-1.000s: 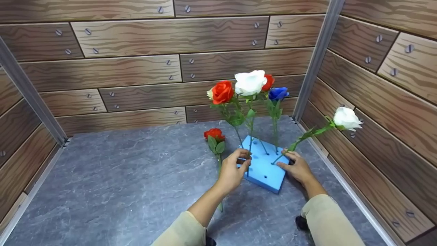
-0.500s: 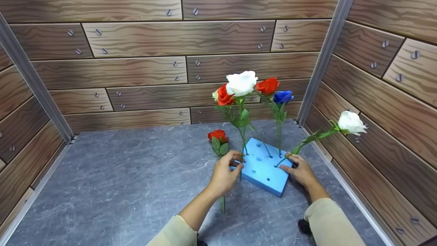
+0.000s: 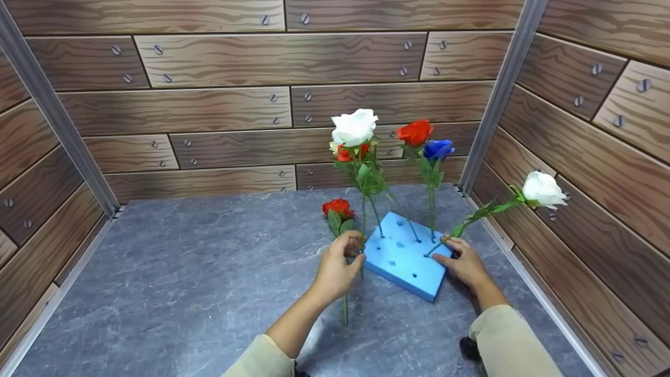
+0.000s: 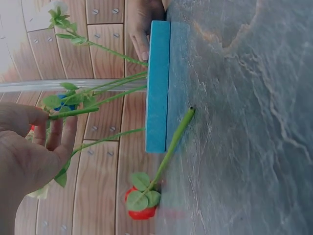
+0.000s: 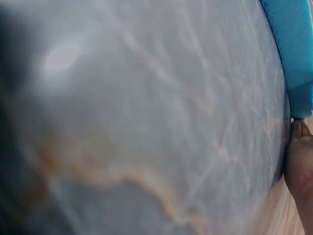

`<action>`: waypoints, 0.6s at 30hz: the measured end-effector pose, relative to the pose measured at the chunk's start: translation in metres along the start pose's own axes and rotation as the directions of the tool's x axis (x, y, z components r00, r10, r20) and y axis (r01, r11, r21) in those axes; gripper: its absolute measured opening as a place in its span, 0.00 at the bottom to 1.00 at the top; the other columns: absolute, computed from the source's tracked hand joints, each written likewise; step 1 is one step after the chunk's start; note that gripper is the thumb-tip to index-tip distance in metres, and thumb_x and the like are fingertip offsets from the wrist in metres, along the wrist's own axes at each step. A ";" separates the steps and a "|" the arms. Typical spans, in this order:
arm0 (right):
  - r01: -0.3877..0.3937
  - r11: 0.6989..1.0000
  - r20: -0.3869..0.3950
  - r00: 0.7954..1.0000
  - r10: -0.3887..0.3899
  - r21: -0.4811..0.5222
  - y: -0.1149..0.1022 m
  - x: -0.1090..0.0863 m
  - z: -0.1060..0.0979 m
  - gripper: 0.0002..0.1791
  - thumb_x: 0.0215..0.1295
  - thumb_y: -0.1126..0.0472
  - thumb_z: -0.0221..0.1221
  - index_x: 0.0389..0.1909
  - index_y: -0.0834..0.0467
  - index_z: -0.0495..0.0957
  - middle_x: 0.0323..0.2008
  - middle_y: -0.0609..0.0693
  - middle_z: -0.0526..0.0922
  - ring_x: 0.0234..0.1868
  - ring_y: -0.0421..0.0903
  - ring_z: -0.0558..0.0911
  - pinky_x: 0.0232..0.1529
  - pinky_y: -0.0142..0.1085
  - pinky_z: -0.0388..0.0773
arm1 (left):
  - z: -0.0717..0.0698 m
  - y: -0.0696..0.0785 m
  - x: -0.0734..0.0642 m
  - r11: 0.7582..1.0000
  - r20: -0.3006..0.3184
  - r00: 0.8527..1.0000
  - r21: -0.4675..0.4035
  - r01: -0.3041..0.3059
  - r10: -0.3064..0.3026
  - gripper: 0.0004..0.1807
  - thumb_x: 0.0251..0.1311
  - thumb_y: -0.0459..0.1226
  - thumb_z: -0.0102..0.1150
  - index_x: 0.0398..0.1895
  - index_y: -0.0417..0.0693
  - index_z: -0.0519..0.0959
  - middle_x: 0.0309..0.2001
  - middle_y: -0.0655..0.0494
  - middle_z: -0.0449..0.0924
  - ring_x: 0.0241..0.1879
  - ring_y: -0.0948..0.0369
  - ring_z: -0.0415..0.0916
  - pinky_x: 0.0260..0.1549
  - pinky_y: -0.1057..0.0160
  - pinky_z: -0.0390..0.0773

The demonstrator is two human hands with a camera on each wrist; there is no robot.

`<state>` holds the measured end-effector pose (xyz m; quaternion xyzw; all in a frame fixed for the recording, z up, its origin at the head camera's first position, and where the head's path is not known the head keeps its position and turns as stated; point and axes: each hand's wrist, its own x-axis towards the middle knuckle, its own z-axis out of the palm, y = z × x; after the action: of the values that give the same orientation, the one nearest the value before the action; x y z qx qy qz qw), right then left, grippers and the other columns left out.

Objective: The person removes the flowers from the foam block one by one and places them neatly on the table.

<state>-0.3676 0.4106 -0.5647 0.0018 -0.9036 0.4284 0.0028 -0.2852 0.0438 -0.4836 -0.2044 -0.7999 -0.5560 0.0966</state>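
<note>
My left hand (image 3: 337, 269) pinches the stem of a white rose (image 3: 355, 128), held upright just left of the blue foam block (image 3: 405, 272). In the left wrist view its stem end (image 4: 88, 111) hangs free, apart from the block. My right hand (image 3: 466, 264) grips the block's right edge, thumb on top, fingers at the side. Beside that hand, another white rose (image 3: 543, 189) leans far right out of the block. A red rose (image 3: 415, 132) and a blue rose (image 3: 438, 150) stand in it; another red rose (image 3: 345, 153) and a pale bloom are partly hidden behind the held rose.
One more red rose (image 3: 338, 208) lies on the grey marbled table (image 3: 209, 277), left of the block, its stem passing partly behind my left hand. Several holes show in the block's top. Wood-patterned walls (image 3: 235, 110) surround the table, the right one close to the leaning rose.
My left hand has moved left with the white rose, from over the block to beside it. My right hand stays at the block's edge. The view has shifted slightly.
</note>
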 end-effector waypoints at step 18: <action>0.038 0.999 -0.006 0.999 -0.038 -0.005 0.003 0.002 0.000 0.45 0.73 0.45 0.70 0.82 0.63 0.65 0.84 0.64 0.59 0.86 0.70 0.54 0.85 0.66 0.52 | -0.035 0.002 -0.019 0.998 -0.023 0.999 0.057 0.033 -0.032 0.23 0.71 0.26 0.63 0.67 0.44 0.76 0.54 0.45 0.84 0.53 0.50 0.86 0.51 0.55 0.90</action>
<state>-0.3692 0.4121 -0.5669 0.0178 -0.9045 0.4259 0.0137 -0.2703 0.0074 -0.4762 -0.1822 -0.8175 -0.5367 0.1024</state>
